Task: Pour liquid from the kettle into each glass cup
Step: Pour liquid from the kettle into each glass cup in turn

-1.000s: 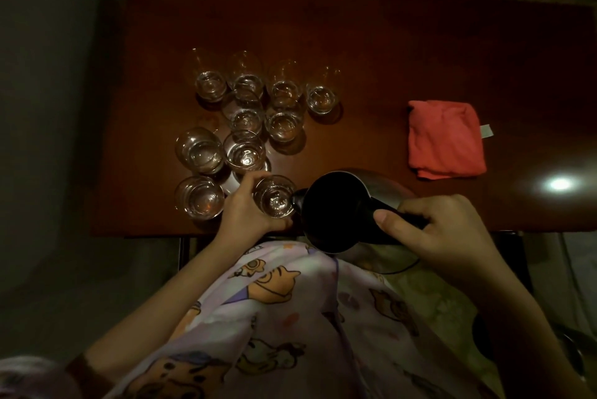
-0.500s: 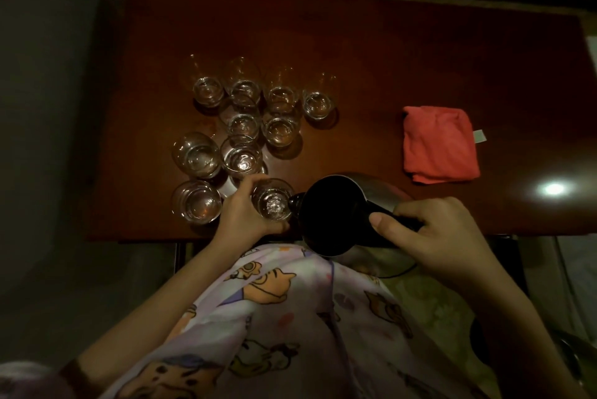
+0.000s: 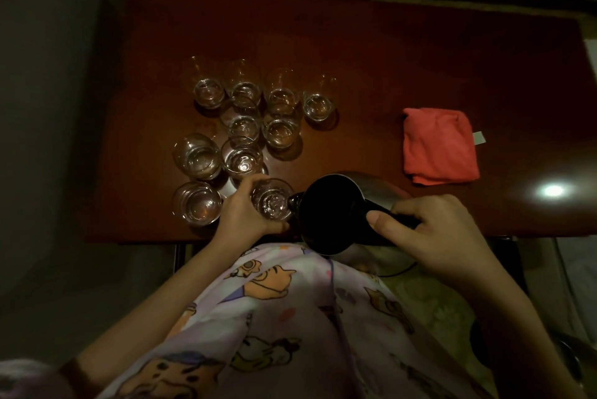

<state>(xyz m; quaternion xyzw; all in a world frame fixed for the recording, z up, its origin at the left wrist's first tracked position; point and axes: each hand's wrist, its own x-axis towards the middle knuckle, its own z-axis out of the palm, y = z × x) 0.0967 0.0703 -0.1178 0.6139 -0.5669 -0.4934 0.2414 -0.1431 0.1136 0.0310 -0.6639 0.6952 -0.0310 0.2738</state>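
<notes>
Small clear glass cups point(image 3: 242, 127) stand close together on the left of the dark red wooden tabletop point(image 3: 371, 59). Glass is hard, smooth and can break, so hold it round the sides. The left hand point(image 3: 240, 216) wraps round one clear cup point(image 3: 271, 201) near the front edge. Beside it, the shiny metal kettle with a black top point(image 3: 332, 214) tips its spout at that cup. It looks heavy with liquid. The right hand point(image 3: 433, 230) grips its black handle. A folded pink cloth point(image 3: 441, 146) lies far right.
</notes>
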